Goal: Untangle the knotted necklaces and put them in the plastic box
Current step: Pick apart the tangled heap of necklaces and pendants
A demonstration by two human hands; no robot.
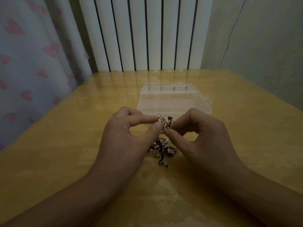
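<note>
None of the necklaces are in the box so far, as I judge it; I am at the untangling.

Both my left hand [129,128] and right hand [196,130] pinch the knotted necklaces [164,122] between them, raised off the table [65,153], loose ends trailing down below my fingers. Just beyond my hands sits the plastic box [173,102]; I see nothing inside it.

Left hand [127,128] and right hand [196,131] raised, fingertips nearly meeting, each pinching with thumb and forefinger.
</note>
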